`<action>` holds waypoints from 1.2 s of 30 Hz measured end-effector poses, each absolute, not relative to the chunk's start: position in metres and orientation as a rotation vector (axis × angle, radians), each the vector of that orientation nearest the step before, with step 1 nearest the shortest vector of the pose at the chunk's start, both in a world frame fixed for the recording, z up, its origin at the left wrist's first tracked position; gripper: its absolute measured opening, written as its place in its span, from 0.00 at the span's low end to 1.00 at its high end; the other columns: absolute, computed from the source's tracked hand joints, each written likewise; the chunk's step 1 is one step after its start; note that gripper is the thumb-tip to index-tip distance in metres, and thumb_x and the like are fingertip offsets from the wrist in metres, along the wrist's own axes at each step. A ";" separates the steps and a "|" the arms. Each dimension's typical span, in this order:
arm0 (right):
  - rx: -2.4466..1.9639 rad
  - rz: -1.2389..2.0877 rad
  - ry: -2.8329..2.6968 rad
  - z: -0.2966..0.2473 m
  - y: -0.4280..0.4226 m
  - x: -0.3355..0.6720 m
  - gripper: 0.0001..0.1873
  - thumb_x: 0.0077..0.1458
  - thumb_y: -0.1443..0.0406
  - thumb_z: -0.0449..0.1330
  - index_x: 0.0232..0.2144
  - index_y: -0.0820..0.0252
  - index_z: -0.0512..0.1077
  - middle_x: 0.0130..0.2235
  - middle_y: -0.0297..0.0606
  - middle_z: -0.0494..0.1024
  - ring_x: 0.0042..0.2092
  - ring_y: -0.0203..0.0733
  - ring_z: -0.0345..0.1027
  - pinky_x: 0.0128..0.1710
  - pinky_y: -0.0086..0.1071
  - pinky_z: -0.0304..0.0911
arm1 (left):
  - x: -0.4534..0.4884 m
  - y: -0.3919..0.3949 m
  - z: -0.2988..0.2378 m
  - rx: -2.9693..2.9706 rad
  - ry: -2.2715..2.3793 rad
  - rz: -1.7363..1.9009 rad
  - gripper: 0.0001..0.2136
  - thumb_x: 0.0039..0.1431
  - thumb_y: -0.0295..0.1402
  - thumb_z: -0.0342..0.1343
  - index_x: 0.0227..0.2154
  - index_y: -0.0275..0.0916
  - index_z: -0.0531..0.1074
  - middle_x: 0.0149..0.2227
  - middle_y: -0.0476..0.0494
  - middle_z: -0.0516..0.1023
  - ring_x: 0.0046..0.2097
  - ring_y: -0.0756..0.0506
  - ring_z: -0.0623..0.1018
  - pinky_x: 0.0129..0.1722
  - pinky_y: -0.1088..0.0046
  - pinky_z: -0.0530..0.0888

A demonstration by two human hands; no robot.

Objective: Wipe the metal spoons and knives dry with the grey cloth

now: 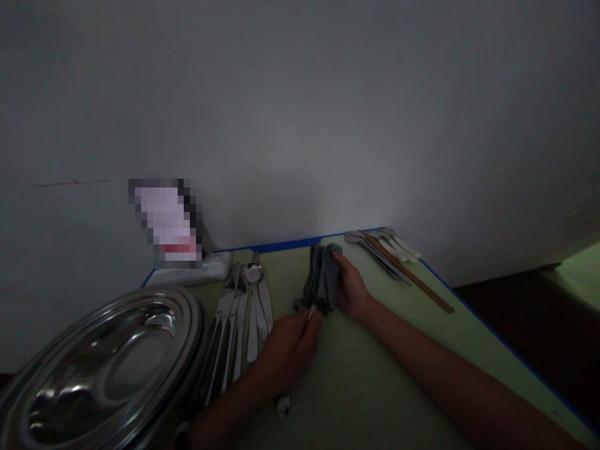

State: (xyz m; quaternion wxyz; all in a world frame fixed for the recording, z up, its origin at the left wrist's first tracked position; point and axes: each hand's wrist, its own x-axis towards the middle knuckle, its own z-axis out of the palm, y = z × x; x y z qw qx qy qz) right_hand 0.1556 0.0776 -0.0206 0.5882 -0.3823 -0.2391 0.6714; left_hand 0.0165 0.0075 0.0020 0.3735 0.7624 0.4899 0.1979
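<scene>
My right hand [352,289] grips a folded grey dotted cloth [322,277] on the pale green table [375,375]. My left hand [293,345] is closed round a thin metal utensil [311,312] whose tip goes into the cloth. The utensil's white end [283,406] sticks out below my left wrist. Both hands meet near the middle of the table.
A stack of steel compartment trays [103,369] sits at the lower left. Several metal utensils [244,312] lie beside it. More spoons and a wooden-handled utensil [398,262] lie at the far right corner. The table has a blue edge [492,337]. A white wall stands behind.
</scene>
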 end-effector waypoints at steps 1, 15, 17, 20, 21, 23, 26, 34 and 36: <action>-0.869 1.580 -0.559 -0.020 0.078 0.157 0.12 0.45 0.55 0.52 0.25 0.56 0.69 0.27 0.36 0.77 0.39 0.47 0.71 0.38 0.40 0.66 | 0.016 0.008 0.002 1.925 1.247 0.512 0.18 0.62 0.40 0.36 0.19 0.40 0.59 0.17 0.54 0.62 0.22 0.50 0.66 0.23 0.75 0.59; -0.762 1.600 -0.688 -0.022 0.074 0.155 0.13 0.35 0.65 0.67 0.27 0.61 0.71 0.27 0.33 0.78 0.35 0.41 0.73 0.37 0.33 0.66 | 0.016 0.007 0.000 1.911 1.258 0.550 0.18 0.62 0.40 0.36 0.18 0.40 0.58 0.17 0.54 0.62 0.21 0.50 0.65 0.23 0.74 0.59; -0.767 1.591 -0.702 -0.022 0.074 0.156 0.15 0.33 0.65 0.69 0.28 0.61 0.71 0.28 0.33 0.78 0.35 0.41 0.73 0.37 0.33 0.66 | 0.015 0.006 -0.001 1.929 1.243 0.539 0.18 0.62 0.40 0.36 0.18 0.40 0.58 0.17 0.54 0.62 0.22 0.50 0.65 0.24 0.74 0.59; -0.776 1.579 -0.692 -0.020 0.073 0.155 0.17 0.33 0.64 0.69 0.30 0.60 0.72 0.27 0.31 0.78 0.34 0.39 0.73 0.38 0.32 0.66 | 0.014 0.006 -0.001 1.932 1.224 0.517 0.19 0.62 0.40 0.35 0.18 0.40 0.58 0.18 0.53 0.62 0.22 0.50 0.66 0.24 0.74 0.60; -0.776 1.576 -0.680 -0.020 0.072 0.155 0.17 0.33 0.64 0.69 0.30 0.60 0.72 0.27 0.31 0.78 0.34 0.39 0.73 0.38 0.32 0.67 | 0.014 0.007 -0.001 1.921 1.219 0.517 0.19 0.63 0.40 0.35 0.18 0.40 0.58 0.18 0.53 0.62 0.22 0.50 0.66 0.24 0.74 0.60; -0.772 1.579 -0.650 -0.019 0.072 0.153 0.15 0.35 0.62 0.68 0.28 0.60 0.72 0.26 0.32 0.78 0.35 0.40 0.73 0.38 0.33 0.67 | 0.014 0.007 -0.001 1.898 1.207 0.527 0.19 0.63 0.41 0.35 0.18 0.40 0.58 0.18 0.53 0.62 0.22 0.50 0.65 0.24 0.74 0.60; -0.787 1.592 -0.568 -0.019 0.072 0.151 0.12 0.40 0.59 0.65 0.25 0.60 0.71 0.26 0.34 0.78 0.35 0.41 0.73 0.38 0.33 0.67 | 0.014 0.007 0.000 1.889 1.191 0.535 0.19 0.63 0.41 0.35 0.18 0.40 0.59 0.18 0.54 0.62 0.22 0.50 0.65 0.25 0.74 0.60; -0.823 1.660 -0.564 -0.018 0.073 0.155 0.02 0.44 0.68 0.59 0.26 0.61 0.70 0.23 0.33 0.76 0.31 0.38 0.72 0.34 0.31 0.67 | 0.014 0.005 -0.002 1.684 1.128 0.682 0.21 0.63 0.44 0.35 0.18 0.39 0.59 0.17 0.53 0.60 0.22 0.50 0.62 0.25 0.74 0.59; -0.832 1.653 -0.565 -0.017 0.073 0.156 0.04 0.42 0.71 0.58 0.25 0.61 0.70 0.21 0.31 0.75 0.28 0.37 0.71 0.32 0.29 0.67 | 0.014 0.005 -0.009 1.576 1.079 0.794 0.22 0.63 0.46 0.33 0.20 0.39 0.59 0.19 0.53 0.59 0.22 0.51 0.60 0.24 0.74 0.58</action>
